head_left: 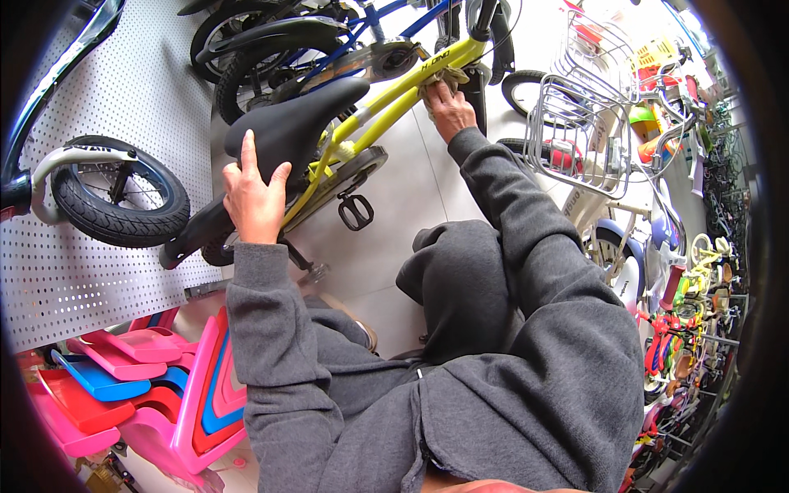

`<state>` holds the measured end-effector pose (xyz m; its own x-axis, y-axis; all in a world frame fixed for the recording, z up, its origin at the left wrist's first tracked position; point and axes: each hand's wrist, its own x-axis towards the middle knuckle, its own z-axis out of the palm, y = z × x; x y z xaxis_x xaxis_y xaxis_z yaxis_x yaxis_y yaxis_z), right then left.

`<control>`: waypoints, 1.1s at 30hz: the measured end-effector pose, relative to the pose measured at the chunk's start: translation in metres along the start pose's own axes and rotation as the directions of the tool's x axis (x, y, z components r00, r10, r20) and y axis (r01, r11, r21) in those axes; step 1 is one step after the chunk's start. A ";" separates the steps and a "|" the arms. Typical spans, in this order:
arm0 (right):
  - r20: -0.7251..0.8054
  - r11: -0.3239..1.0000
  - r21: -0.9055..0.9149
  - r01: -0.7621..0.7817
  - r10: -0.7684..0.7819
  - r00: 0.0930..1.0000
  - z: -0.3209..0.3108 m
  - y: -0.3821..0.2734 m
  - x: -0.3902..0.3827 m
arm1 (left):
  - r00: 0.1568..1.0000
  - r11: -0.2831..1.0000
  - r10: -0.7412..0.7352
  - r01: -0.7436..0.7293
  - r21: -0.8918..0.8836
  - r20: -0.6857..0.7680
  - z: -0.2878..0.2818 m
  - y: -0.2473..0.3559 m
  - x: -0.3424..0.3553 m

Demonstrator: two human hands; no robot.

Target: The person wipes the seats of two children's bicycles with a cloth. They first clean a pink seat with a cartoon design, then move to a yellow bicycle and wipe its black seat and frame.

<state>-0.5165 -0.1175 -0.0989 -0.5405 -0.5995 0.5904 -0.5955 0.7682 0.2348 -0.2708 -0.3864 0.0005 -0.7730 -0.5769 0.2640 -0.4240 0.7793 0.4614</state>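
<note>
A yellow bicycle [380,123] with a black saddle [312,111] and a pedal [355,212] stands in front of me. My left hand [253,197] rests against the saddle's rear, index finger stretched out and thumb apart. My right hand [450,113] is closed on a crumpled beige cloth [438,80], held against the yellow frame near the front end. Both forearms are in dark grey sleeves, and my bent knee shows between them.
Blue-framed bicycles [246,78] crowd behind the yellow one. A white perforated panel [99,279] with a small wheel [119,195] is at left, above stacked pink, red and blue plastic pieces [136,345]. Wire baskets [571,131] and rows of small bikes [682,312] line the right.
</note>
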 end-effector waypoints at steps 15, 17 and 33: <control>0.336 0.977 -0.098 0.189 -0.146 0.930 -0.019 0.022 0.035 | 1.000 1.000 0.000 0.000 0.019 0.004 -0.002 0.003 -0.003; 0.258 0.973 -0.103 0.208 -0.176 0.950 -0.023 0.024 0.030 | 1.000 1.000 0.002 -0.002 0.025 -0.001 -0.002 0.003 -0.003; 0.134 0.973 -0.009 -0.231 0.230 0.964 -0.049 0.087 0.050 | 1.000 1.000 -0.015 0.015 0.005 0.002 -0.002 0.003 -0.003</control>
<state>-0.5664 -0.0703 -0.0113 -0.7376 -0.4308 0.5199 -0.4487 0.8881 0.0993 -0.2692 -0.3825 0.0026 -0.7675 -0.5882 0.2550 -0.4383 0.7717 0.4608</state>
